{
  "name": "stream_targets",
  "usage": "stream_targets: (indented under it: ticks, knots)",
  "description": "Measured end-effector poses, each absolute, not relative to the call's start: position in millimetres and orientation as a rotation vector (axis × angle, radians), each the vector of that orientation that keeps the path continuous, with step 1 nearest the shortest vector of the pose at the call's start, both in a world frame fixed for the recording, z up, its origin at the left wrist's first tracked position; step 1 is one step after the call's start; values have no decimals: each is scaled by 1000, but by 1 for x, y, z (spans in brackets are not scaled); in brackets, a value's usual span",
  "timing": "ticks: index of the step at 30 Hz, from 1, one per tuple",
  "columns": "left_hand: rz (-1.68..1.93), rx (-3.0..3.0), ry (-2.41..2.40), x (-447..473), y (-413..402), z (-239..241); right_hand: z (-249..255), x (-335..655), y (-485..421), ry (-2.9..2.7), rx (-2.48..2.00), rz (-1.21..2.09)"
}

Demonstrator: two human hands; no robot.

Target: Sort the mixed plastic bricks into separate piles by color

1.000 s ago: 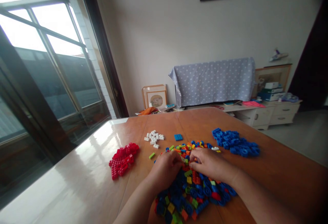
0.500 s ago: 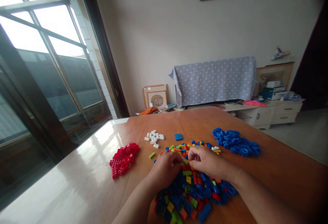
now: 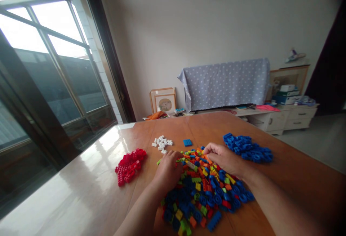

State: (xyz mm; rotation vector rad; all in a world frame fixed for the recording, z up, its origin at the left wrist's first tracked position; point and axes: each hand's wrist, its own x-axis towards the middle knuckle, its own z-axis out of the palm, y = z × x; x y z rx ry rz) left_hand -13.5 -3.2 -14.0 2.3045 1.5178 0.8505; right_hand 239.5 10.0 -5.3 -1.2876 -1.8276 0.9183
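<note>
A heap of mixed toy building bricks point(image 3: 197, 180) in blue, orange, yellow, lime green and red lies on the table. At the heap's left edge is my left hand point(image 3: 169, 167), its fingers curled downward. A lime-green brick point(image 3: 179, 160) shows right by those fingertips; whether they grip it is hidden. My right hand point(image 3: 223, 159) reaches over the far side of the heap with thumb and fingers closed together near small yellow and orange bricks. What it pinches is too small to make out. A pale elongated piece point(image 3: 191, 165) rests on the heap between both hands.
Sorted piles surround the heap on the wooden table point(image 3: 151, 189): red bricks point(image 3: 131, 167) at left, white bricks point(image 3: 162, 142) at the back, blue pieces point(image 3: 247, 148) at right. A flat blue brick point(image 3: 187, 142) lies behind the heap. Beyond stands a low cabinet point(image 3: 292, 119).
My hands, close together over the heap's middle before, have moved apart. The left went left and the right went up and slightly right, uncovering more bricks between them.
</note>
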Motion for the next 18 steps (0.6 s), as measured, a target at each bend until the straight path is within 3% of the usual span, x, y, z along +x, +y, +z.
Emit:
stream_targets:
  ticks: [5, 10, 18]
  knots:
    - [762, 2370, 1505, -13, -1, -20, -12, 245, 13, -1962, -1408, 795]
    - [732, 2422, 1452, -11, -2, -24, -14, 248, 14, -2075, -1361, 897]
    - [624, 2475, 1367, -9, -7, -14, -25, 274, 33, -1860, -1459, 766]
